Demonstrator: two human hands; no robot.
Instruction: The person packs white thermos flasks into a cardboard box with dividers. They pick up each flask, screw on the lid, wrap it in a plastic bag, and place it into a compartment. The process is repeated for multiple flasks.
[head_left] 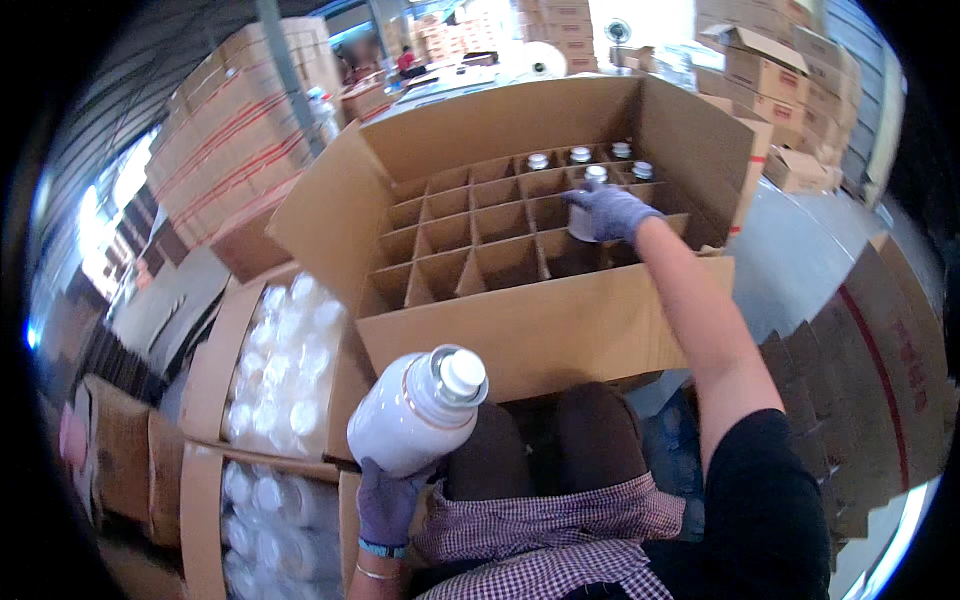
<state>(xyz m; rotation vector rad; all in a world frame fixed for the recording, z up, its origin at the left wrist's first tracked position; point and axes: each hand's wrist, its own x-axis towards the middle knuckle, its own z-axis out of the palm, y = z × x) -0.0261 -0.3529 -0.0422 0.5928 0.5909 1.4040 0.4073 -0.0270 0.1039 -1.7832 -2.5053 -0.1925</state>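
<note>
My left hand (pixel 391 505), in a grey-purple glove, is closed around the base of a white bottle (pixel 398 420). That bottle tilts up to the right, its white cap and silver collar toward me. Over the large open carton (pixel 530 345), my right hand (pixel 612 212) grips a second white bottle (pixel 583 222) from its right side, near the neck. This bottle stands upright, its lower part hidden in or behind the cardboard dividers (pixel 500 222). Several capped bottles (pixel 580 155) sit in cells at the carton's far right.
At my left stand two open cartons with plastic-wrapped white bottles (pixel 285 345) and more wrapped bottles (pixel 280 520). Flattened cardboard (pixel 860 390) leans at the right. Stacked cartons (pixel 235 140) rise at the back left, others (pixel 770 85) at the back right. A person (pixel 406 62) is far off.
</note>
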